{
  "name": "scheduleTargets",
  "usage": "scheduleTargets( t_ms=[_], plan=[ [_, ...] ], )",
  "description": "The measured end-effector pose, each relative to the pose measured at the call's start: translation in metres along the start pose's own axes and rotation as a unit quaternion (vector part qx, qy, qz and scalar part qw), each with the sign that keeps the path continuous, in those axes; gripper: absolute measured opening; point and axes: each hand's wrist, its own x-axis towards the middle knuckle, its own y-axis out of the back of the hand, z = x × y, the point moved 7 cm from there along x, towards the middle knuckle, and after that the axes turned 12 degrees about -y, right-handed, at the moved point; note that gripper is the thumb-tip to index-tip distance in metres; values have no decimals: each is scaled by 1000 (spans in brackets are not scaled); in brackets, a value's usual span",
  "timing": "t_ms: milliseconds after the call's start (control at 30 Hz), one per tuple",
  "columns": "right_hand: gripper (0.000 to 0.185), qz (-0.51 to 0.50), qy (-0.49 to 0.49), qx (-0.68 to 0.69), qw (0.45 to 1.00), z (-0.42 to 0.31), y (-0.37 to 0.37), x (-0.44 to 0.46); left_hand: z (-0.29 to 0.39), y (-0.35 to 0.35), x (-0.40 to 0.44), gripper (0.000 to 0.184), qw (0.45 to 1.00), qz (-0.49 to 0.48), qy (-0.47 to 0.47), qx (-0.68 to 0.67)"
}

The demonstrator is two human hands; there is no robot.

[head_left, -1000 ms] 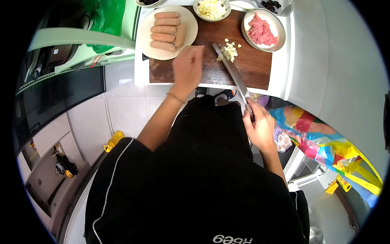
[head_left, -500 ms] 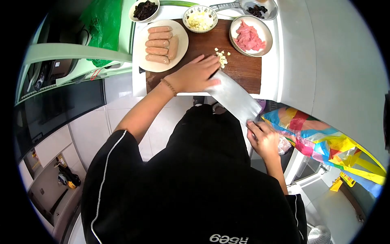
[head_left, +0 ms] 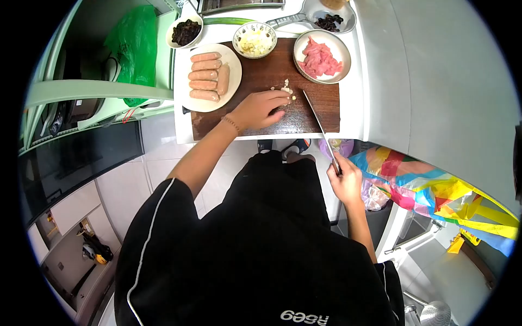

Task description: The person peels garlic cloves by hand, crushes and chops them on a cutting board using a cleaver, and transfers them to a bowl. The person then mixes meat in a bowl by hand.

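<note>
My right hand point(head_left: 346, 178) is closed around the handle of a cleaver point(head_left: 319, 120), whose blade stands nearly edge-on to my view and reaches over the right part of the dark wooden cutting board point(head_left: 250, 122). My left hand point(head_left: 262, 111) lies over the board, fingers stretched together and thumb apart. Its fingertips are at a small heap of pale chopped pieces, which look like garlic point(head_left: 286, 87). A gap separates the blade from that hand. Behind the heap is a patterned bowl point(head_left: 235, 44) of similar chopped pieces.
A plate point(head_left: 235, 81) of several sausages stands left on the board, and a bowl point(head_left: 344, 73) of sliced raw meat at back right. Farther back are a bowl of dark pieces point(head_left: 186, 32), a green onion point(head_left: 228, 21) and a handled strainer or pan point(head_left: 348, 24). A colourful bag point(head_left: 418, 176) hangs at right.
The cleaver's blade has turned from lying broad side up beside my left hand to nearly edge-on, apart and to the right. My left hand has shifted slightly left. The camera view has shifted.
</note>
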Motion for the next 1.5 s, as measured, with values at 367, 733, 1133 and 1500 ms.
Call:
scheduleTargets(
  t_ms=[367, 733, 1133, 1500],
  plan=[
    [39, 5, 47, 18, 999, -59, -52, 36, -23, 32, -56, 33, 880, 391, 269, -9],
    [32, -88, -26, 188, 978, 6, -27, 18, -24, 2, -26, 19, 773, 505, 185, -336],
    [19, -171, -172, 443, 863, -16, -55, 6, -18, 16, -16, 26, 923, 181, 329, -80],
    [8, -179, -197, 470, 842, 6, -22, -21, 25, 8, -39, 60, 982, 14, 155, 102]
  ],
)
